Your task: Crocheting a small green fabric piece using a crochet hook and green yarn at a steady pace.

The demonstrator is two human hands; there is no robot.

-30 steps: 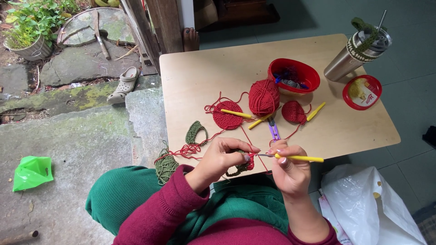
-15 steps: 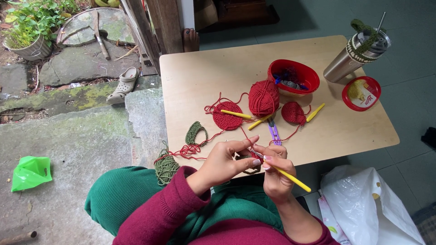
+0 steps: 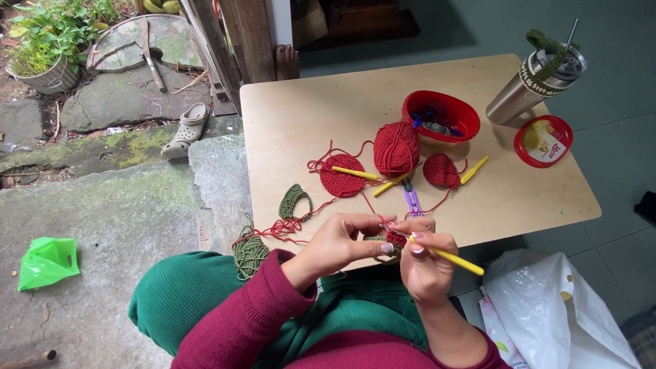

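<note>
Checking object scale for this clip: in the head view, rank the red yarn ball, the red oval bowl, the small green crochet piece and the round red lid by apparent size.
1. red oval bowl
2. red yarn ball and round red lid: look alike, not ranked
3. small green crochet piece

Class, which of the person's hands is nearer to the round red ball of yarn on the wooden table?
Right. The right hand lies just below the round red ball of yarn; the left hand lies below and further left.

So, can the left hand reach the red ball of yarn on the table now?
Probably yes: the left hand pinches the small crochet piece, but only bare table lies between it and the red yarn ball.
</note>
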